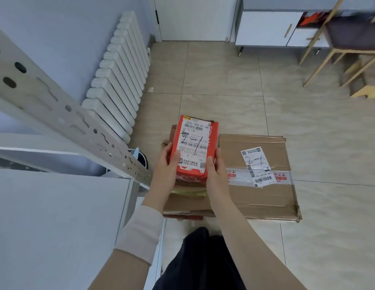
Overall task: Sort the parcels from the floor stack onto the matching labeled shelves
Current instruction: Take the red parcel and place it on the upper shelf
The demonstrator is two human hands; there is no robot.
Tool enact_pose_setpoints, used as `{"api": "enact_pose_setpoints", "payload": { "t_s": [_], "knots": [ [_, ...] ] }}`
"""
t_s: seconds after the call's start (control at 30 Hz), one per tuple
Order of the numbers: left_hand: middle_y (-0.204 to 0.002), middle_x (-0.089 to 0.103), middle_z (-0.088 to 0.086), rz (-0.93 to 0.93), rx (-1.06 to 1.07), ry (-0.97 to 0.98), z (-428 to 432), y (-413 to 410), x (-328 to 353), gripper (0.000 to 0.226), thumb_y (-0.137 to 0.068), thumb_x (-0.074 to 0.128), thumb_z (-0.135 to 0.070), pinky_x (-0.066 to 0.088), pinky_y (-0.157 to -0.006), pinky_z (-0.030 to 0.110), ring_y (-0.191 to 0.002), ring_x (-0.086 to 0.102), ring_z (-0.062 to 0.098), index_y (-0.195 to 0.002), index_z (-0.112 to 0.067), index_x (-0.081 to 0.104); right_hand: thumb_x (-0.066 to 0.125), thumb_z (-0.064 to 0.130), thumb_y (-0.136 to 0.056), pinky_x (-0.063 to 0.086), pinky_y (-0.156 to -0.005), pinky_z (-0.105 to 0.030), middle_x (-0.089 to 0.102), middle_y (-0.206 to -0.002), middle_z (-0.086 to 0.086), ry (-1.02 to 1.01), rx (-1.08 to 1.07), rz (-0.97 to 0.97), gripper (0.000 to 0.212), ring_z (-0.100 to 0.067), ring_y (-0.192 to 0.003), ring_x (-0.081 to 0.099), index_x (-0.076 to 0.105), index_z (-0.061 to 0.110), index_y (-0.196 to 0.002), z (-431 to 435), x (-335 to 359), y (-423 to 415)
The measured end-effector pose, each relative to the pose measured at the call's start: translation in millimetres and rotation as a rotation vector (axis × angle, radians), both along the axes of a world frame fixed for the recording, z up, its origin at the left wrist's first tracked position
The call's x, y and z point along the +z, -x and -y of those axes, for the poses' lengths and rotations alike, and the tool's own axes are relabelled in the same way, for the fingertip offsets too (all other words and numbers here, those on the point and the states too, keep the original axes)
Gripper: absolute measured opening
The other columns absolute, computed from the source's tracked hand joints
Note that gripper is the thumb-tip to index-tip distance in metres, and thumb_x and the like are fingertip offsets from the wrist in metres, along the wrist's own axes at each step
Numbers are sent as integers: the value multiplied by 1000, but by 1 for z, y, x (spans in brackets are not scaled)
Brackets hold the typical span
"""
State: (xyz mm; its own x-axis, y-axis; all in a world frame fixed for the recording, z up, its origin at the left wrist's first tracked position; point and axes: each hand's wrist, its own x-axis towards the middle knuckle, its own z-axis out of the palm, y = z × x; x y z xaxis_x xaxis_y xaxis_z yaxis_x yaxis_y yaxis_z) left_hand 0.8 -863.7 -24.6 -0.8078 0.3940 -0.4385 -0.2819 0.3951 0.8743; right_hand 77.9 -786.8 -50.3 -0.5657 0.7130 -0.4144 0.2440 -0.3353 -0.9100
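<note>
Red parcel (190, 174), a small brick-shaped packet in glossy red wrap, sits between both hands just above the floor stack (188, 204) of cardboard parcels. Its white shipping label (194, 143) faces up, with "2-1" scrawled across it in marker. The left hand (166, 164) grasps the left long edge, thumb laid on the label and fingers curled round the side. The right hand (213, 166) clasps the right long edge with its thumb along the top rim and its fingers hidden beneath. Judging by its size and the easy two-sided hold, it is probably light, and the squared corners suggest a stiff carton inside (though the film wrap looks slick, so a pinch on the flat faces could slip). The long edges, where the hands are now, seem the safest place to hold; one hand wrapped under the base would likely do as well. Just beside the stack on the right lies a large flat cardboard box (260, 197), likewise marked "2-1". The white shelving unit (56, 216) with its perforated upright (77, 114) stands close on the left; no shelf label shows in this view.
</note>
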Motion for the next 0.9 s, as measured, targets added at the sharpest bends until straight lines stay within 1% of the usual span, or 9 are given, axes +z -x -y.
{"api": "enact_pose_setpoints", "payload": {
  "t_s": [0.13,0.27,0.37,0.43,0.47,0.6,0.7,0.83,0.9],
  "knots": [
    [-119,58,-8,-60,-63,-53,-18,-15,11,39,-96,46,-34,56,-73,20,-99,62,8,-135,-29,40,40,59,-82,39,-108,-44,40,-145,7,-7,-100,-45,66,-14,-133,41,25,41,-144,-10,9,-17],
    [-123,57,-8,-106,-158,-139,-61,-40,27,41,-97,46,-32,55,-81,22,-107,60,9,-137,-23,41,37,35,-100,48,-97,-24,43,-137,7,-91,-229,-73,48,-10,-123,47,25,30,-146,-46,24,-51],
    [-129,55,-3,-83,-255,-205,-100,-72,37,44,-97,46,-28,54,-83,21,-111,58,12,-139,-20,38,35,33,-101,46,-95,-21,45,-137,6,-214,-332,-67,46,-8,-122,47,27,27,-146,-77,38,-88],
    [-130,54,-3,-66,-318,-255,-128,-99,42,45,-97,47,-26,54,-82,19,-108,58,9,-140,-18,37,35,28,-102,43,-90,-11,45,-133,10,-216,-408,-89,44,-3,-118,47,28,26,-145,-98,44,-119],
    [-131,53,-3,-65,-355,-270,-142,-115,43,45,-97,47,-27,53,-82,19,-108,58,9,-140,-18,37,35,25,-102,42,-93,-11,43,-134,11,-210,-445,-99,45,-3,-119,45,27,25,-146,-108,48,-136],
    [-132,51,-5,-106,-501,-346,-198,-192,51,45,-96,47,-29,47,-95,23,-119,52,11,-139,-18,38,35,23,-102,34,-111,-31,39,-144,6,-271,-599,-117,45,-6,-130,40,28,21,-146,-153,57,-218],
    [-127,49,-10,-131,-621,-374,-238,-260,57,46,-97,46,-30,45,-82,5,-114,50,5,-140,-19,36,39,39,-93,31,-114,-37,35,-149,6,-289,-697,-95,58,-8,-136,35,26,21,-147,-184,61,-289],
    [-136,49,-3,-103,-801,-432,-287,-356,61,47,-97,46,-30,47,-93,15,-119,52,9,-140,-16,36,36,47,-86,27,-116,-38,34,-151,5,-345,-865,-50,68,-8,-139,30,28,21,-148,-217,69,-388],
    [-131,50,-4,-90,-877,-462,-307,-401,65,46,-97,45,-27,46,-83,5,-112,53,6,-140,-14,36,37,40,-93,25,-117,-38,32,-152,5,-374,-948,-45,59,-8,-140,29,28,19,-148,-228,73,-434]
  ]
}}
